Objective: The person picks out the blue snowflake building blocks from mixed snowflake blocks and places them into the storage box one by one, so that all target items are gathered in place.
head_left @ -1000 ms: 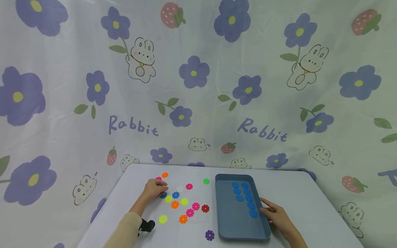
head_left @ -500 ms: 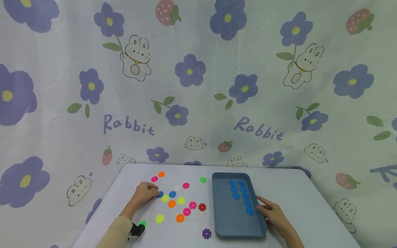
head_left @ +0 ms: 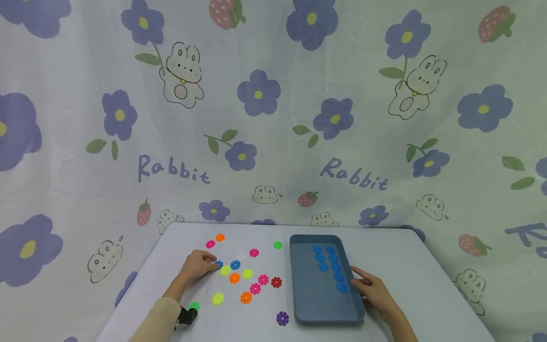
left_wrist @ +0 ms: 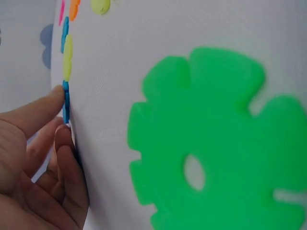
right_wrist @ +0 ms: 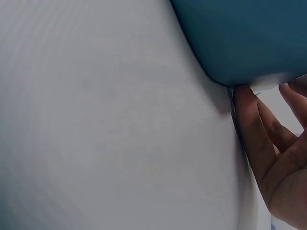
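Observation:
In the head view my left hand [head_left: 197,265] is at the left of the table, by a blue notched plastic disc [head_left: 219,265]. The left wrist view shows this disc edge-on, pinched between thumb [left_wrist: 48,105] and curled fingertips, low at the tabletop. A second blue disc [head_left: 235,265] and a yellow disc [head_left: 224,270] lie just right of it. My right hand [head_left: 376,292] touches the right side of a grey-blue tray [head_left: 312,299] with extended fingertips. Several blue discs [head_left: 338,276] lie in two columns inside the tray. In the right wrist view the fingertips meet the tray's outer wall.
Loose discs in pink [head_left: 263,280], orange [head_left: 246,298], white [head_left: 241,257], dark red [head_left: 276,282] and purple [head_left: 282,318] spread left of the tray. A green disc [head_left: 193,306] lies near the left wrist's black camera [head_left: 186,316]. A patterned cloth [head_left: 273,133] hangs behind the table.
My left hand has drawn back slightly leftward, uncovering more of the blue disc, a pink disc and the green disc near the wrist. The right hand stays at the tray; the head view shifts slightly.

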`<state>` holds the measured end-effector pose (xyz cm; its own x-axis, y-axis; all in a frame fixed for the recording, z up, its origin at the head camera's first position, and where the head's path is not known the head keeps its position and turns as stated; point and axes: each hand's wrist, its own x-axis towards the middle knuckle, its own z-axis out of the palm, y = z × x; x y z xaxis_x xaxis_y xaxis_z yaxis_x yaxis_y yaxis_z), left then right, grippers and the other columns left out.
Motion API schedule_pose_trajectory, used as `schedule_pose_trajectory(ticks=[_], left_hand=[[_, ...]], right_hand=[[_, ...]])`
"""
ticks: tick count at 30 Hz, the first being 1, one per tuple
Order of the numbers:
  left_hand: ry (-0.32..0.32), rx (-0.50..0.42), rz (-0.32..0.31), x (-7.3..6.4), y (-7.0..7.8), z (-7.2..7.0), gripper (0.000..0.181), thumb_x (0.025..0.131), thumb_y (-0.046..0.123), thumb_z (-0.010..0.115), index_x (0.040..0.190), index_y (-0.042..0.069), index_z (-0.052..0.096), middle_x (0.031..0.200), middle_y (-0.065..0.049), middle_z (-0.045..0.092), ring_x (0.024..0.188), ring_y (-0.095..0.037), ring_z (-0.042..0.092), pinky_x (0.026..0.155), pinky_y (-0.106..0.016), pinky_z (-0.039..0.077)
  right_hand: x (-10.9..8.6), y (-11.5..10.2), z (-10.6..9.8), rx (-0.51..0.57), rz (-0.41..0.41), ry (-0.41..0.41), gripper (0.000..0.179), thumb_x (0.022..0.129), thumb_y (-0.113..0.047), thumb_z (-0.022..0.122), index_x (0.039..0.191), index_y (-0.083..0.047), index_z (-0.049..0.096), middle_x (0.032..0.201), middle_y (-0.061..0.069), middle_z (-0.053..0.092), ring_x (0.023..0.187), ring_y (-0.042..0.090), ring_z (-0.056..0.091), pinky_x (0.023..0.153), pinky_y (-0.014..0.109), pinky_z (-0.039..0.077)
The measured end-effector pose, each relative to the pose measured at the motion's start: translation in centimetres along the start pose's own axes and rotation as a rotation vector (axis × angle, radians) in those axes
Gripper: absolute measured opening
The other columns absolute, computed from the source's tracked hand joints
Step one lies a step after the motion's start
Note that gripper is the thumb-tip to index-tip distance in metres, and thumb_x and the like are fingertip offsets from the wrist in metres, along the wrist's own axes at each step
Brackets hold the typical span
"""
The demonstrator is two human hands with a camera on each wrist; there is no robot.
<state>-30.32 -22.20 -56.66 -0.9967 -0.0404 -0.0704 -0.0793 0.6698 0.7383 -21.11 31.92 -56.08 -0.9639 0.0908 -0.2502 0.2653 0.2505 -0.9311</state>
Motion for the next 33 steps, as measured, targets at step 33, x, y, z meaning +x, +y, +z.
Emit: schedule_pose_trajectory(ticks=[33], left_hand=[[0.011, -0.4, 0.015, -1.9, 5.5, 2.7, 0.02, 0.084, 0.006, 0.076, 0.099, -0.005, 0.071, 0.086, -0.011, 0.069, 0.075, -0.023, 0.069, 0.067, -0.03, 0.059]], right_hand=[[-0.1, 0.1, -0.4, 0.036, -0.031, -0.041, 0.058, 0.093, -0.024, 0.066, 0.145, -0.01, 0.045, 0.117, 0.021, 0.064, 0.091, 0.03, 0.067, 0.07, 0.043, 0.057]])
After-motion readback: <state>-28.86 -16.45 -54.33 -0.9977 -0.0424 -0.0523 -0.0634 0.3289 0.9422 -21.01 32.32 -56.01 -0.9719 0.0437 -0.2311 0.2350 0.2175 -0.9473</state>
